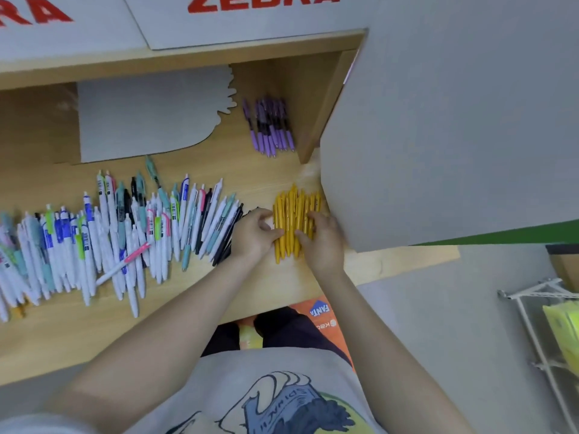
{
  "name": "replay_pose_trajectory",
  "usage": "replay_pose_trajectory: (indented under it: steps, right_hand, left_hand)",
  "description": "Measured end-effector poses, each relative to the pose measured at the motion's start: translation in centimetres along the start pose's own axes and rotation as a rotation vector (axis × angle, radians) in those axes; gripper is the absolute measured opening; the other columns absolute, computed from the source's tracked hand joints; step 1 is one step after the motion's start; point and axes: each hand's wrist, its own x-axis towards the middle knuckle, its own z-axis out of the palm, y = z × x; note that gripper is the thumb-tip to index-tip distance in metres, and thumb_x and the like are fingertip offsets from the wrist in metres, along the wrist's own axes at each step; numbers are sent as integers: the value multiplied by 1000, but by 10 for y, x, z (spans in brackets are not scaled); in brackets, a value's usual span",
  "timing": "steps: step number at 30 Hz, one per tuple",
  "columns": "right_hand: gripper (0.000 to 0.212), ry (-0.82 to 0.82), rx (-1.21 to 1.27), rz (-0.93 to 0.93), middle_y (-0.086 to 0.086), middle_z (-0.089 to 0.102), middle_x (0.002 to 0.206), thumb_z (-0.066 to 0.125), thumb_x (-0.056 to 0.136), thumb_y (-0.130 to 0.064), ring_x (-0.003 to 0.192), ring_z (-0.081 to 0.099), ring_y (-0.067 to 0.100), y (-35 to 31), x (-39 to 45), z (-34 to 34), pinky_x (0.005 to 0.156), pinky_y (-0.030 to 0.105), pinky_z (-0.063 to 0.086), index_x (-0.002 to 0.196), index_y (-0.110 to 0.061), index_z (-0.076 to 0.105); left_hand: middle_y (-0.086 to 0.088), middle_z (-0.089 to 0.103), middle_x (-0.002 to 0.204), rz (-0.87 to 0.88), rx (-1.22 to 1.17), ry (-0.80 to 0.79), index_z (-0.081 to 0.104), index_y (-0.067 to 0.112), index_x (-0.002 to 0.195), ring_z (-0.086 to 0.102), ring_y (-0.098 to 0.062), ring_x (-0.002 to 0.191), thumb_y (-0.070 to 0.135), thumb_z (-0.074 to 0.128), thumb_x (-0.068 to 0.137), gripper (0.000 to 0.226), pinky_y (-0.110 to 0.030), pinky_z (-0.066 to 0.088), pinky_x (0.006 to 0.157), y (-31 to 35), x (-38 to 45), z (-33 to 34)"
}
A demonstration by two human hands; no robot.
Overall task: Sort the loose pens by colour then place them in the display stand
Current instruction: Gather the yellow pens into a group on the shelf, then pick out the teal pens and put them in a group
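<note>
From the head view, both hands press in on a bunch of yellow pens (296,220) lying side by side on the wooden surface (257,286). The left hand (255,233) curls its fingers against the bunch's left side, and the right hand (322,242) curls against its right side. A big messy row of mixed pens (103,236) (mostly white) lies to the left. Purple pens (271,126) lie farther back.

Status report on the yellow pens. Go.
Left hand and right hand both have a grip on the yellow pens, bunched on the wooden counter. Purple pens sorted apart. Mixed pile unsorted. Nothing blocking.
</note>
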Motion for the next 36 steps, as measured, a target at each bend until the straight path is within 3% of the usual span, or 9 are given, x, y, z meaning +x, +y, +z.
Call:
replay_pose_trajectory:
  steps: [5, 10, 12, 15, 19, 22, 26, 30, 36]
  right_hand:
    - [56, -3, -25, -68, 16, 41, 131, 63, 95, -29, 116, 51, 28, 7, -11, 6, 85, 32, 46, 146, -13, 44]
    - [56, -26, -23, -98, 17, 43, 130, 63, 95, -30, 112, 54, 29, 4, -9, 1, 81, 29, 43, 145, -11, 44]
    - [54, -19, -23, -139, 17, 47, 129, 63, 95, -29, 106, 57, 30, -3, -10, 0, 78, 30, 43, 143, -10, 47]
    - [47, -65, 12, -201, 12, 54, 125, 63, 95, -29, 99, 57, 21, -22, -9, 5, 78, 25, 43, 138, -11, 52]
    - [42, -196, 15, -289, 8, 58, 111, 64, 95, -29, 89, 54, 13, -63, 2, 22, 74, 21, 40, 133, -11, 58]
    - [55, -269, -26, -291, 11, 51, 122, 69, 92, -32, 107, 53, 22, -92, 18, 41, 81, 21, 36, 139, -12, 51]
    - [76, -349, -178, -234, 11, 43, 127, 78, 81, -44, 118, 45, 28, -109, 40, 59, 84, 28, 38, 141, -12, 43]
    - [79, -365, -221, -217, 8, 42, 126, 82, 76, -44, 116, 48, 27, -111, 45, 69, 88, 33, 44, 139, -16, 42]
    - [46, -286, -8, -223, -1, 49, 105, 84, 77, -26, 91, 52, 12, -113, 39, 70, 79, 29, 47, 110, -16, 54]
  left_hand:
    - [-6, 68, 88, -16, -87, -22, 61, 13, 131, 62, -7, 70, 14, 79, 85, 49, -7, 47, 57, -5, -2, 2]
    - [-1, 68, 83, -51, -168, -71, 58, 13, 135, 72, -21, 79, 17, 78, 87, 53, -39, 60, 81, -4, -5, -6]
    - [1, 68, 83, -3, -149, -31, 61, 14, 132, 70, -20, 80, 24, 75, 89, 46, -36, 58, 83, -5, -10, -15]
    - [2, 67, 90, 178, 35, 212, 69, 14, 119, 63, -14, 82, 25, 68, 94, 27, -26, 52, 75, -18, -27, -44]
    - [-9, 59, 130, 276, 315, 455, 64, 12, 128, 50, -28, 125, 27, 65, 94, 37, -46, 47, 99, -65, -36, -91]
    - [-8, 24, 163, 293, 538, 353, 41, 25, 151, 11, -31, 152, 46, 63, 94, 65, -52, 13, 121, -91, -28, -107]
    - [3, -18, 163, 277, 778, 184, 10, 37, 159, -21, -24, 151, 70, 46, 92, 83, -48, -17, 117, -100, -11, -108]
    - [0, -11, 167, 259, 800, 186, 14, 36, 159, -17, -26, 153, 75, 41, 89, 85, -51, -15, 121, -113, -3, -108]
    - [-4, 4, 168, 337, 707, 235, 30, 29, 156, -6, -28, 154, 67, 54, 89, 81, -51, -8, 122, -117, -10, -111]
